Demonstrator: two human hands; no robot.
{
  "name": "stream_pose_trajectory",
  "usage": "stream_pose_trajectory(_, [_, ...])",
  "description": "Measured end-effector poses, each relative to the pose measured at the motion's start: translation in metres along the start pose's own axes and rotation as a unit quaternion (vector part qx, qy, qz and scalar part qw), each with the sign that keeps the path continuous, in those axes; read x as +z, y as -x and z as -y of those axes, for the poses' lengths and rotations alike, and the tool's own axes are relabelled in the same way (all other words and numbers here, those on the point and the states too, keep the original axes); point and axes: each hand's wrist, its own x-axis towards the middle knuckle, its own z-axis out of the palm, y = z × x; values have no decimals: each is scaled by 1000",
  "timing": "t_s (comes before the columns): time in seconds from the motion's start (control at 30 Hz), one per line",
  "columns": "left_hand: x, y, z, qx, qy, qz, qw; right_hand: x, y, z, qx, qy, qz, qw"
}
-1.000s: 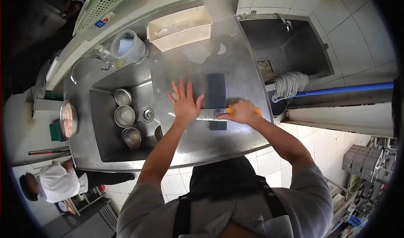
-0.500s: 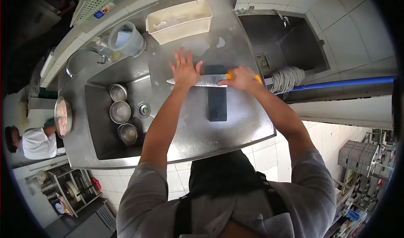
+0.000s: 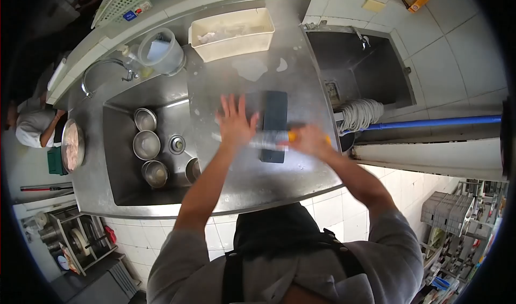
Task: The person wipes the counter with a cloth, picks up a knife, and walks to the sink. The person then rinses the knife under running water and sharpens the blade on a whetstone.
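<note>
The knife (image 3: 277, 139) is long, with a pale metal blade (image 3: 259, 139) and a yellow-orange handle (image 3: 292, 136). It lies crosswise over the dark grey block (image 3: 275, 110), near the end closer to the person. The blade points to the left and looks blurred; the handle is to the right, mostly hidden. The block is rectangular and rests flat on the metal counter (image 3: 231, 169), its long side running away from the person.
</note>
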Motion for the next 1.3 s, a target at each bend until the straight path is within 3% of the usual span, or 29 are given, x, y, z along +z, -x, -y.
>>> stream_pose_trajectory(0.13, [0, -17, 1, 17, -35, -11, 999, 1, -18, -7, 26, -22, 33, 999])
stream_pose_trajectory(0.23, [0, -81, 2, 41, 53, -69, 995, -58, -56, 0, 76, -6, 38, 996])
stream_pose_trajectory(0.3, [-3, -60, 3, 47, 41, -57, 996, -51, -45, 5, 88, 33, 101, 990])
stream_pose_trajectory(0.33, [-6, -37, 3, 47, 38, -59, 996, -35, -29, 7, 86, 32, 98, 991])
stream_pose_trajectory(0.4, [-10, 8, 2, 18, -64, 28, 997, 12, 3, 1, 3, 34, 53, 998])
stream_pose_trajectory(0.43, [-11, -1, -1, 11, -47, 20, 999, 22, -5, -8, 5, 5, -16, 1000])
stream_pose_trajectory(0.47, [-6, -22, -2, 11, -49, 29, 998, 5, -14, -8, 8, -1, -10, 1000])
stream_pose_trajectory(0.53, [3, -86, -4, 75, 29, -100, 992, -66, -49, -6, 83, -56, 62, 993])
stream_pose_trajectory(0.57, [7, -97, -3, 77, 25, -101, 992, -67, -59, -9, 82, -59, 59, 993])
stream_pose_trajectory(0.63, [16, -110, -6, 83, -6, -79, 993, -62, -69, -21, 92, 56, 33, 994])
stream_pose_trajectory(0.7, [8, -43, -5, 87, -19, -49, 995, -29, -26, -8, 84, -14, 53, 995])
stream_pose_trajectory(0.83, [-6, 13, -2, 50, -43, 0, 998, 14, 16, -1, 9, 17, 78, 997])
stream_pose_trajectory(0.97, [2, -102, -8, 102, 17, -92, 990, -62, -56, -13, 82, -21, 25, 996])
stream_pose_trajectory(1.03, [2, -132, -8, 168, 14, 67, 983, -60, -68, -20, 83, -3, 6, 997])
stream_pose_trajectory(1.13, [-8, -123, -8, 207, -14, 147, 967, -54, -65, -24, 82, 19, 3, 996])
stream_pose_trajectory(1.3, [-7, -108, -3, 183, 28, 204, 961, -50, -55, -19, 73, 24, 26, 997])
